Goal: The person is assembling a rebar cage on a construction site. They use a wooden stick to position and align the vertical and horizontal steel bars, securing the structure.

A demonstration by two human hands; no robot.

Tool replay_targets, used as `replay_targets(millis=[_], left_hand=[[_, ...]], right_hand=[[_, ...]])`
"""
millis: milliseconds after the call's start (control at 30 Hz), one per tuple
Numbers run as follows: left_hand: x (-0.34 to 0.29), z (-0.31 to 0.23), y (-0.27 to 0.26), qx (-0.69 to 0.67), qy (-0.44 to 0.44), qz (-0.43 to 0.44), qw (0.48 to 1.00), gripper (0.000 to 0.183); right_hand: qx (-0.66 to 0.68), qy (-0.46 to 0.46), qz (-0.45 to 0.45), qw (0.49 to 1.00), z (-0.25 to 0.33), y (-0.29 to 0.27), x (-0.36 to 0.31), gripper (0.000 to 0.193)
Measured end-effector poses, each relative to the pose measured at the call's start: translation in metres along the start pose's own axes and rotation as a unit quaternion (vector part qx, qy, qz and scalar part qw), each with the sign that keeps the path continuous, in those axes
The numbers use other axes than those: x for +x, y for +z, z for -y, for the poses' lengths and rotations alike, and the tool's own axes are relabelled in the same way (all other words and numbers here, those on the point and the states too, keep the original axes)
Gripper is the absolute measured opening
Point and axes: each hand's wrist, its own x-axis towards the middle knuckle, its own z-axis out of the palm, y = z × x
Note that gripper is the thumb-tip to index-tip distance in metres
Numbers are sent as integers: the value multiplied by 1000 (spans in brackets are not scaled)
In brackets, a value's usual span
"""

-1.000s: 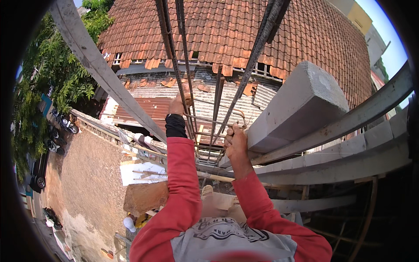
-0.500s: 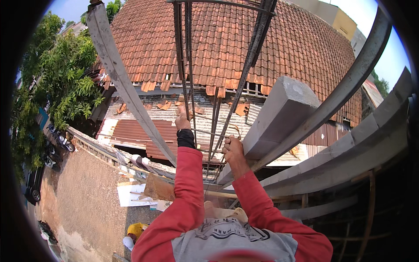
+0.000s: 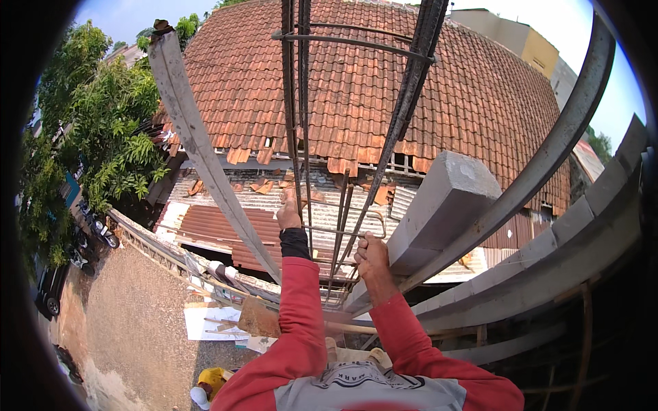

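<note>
Several upright ribbed rebars (image 3: pixel 404 96) rise in front of me. A thin rectangular steel stirrup (image 3: pixel 336 231) lies around them at chest height, roughly level. My left hand (image 3: pixel 289 209), below a black wristband, is closed at the stirrup's left side beside the left rebars; its fingertips are partly hidden. With fingers curled, my right hand (image 3: pixel 373 257) grips the stirrup near its right front corner. Higher up, another steel hoop (image 3: pixel 356 43) encircles the same bars.
A grey block pillar (image 3: pixel 439 198) and a curved metal beam (image 3: pixel 548 157) stand close on the right. A slanting grey post (image 3: pixel 199 144) rises on the left. Beyond are corrugated sheets (image 3: pixel 253 212) and a tiled roof (image 3: pixel 356 96). Far below, a person in yellow (image 3: pixel 214 377) is on the ground.
The view has tilted up slightly, so the scene sits lower and more of the upper hoop shows. Both hands keep their hold on the stirrup.
</note>
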Motion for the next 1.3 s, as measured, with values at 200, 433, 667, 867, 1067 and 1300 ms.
replay_targets(millis=[200,433,667,867,1067,1300], left_hand=[[-3,-43,24,-14,-52,3,999,34],[2,-55,38,-24,-10,23,999,29],[8,-43,30,150,12,11,989,18],[-1,-64,43,-43,-51,6,998,22],[2,-69,46,-6,-89,-23,996,20],[-74,-110,92,146,246,-212,935,26]], right_hand=[[-26,-35,7,999,24,21,-30,11],[-43,-46,4,998,19,21,-24,22],[-44,-34,7,998,22,17,-23,23],[-45,-31,-19,998,34,30,-30,22],[-40,-66,-7,997,31,30,-32,25],[9,-68,-14,998,33,22,-27,22]])
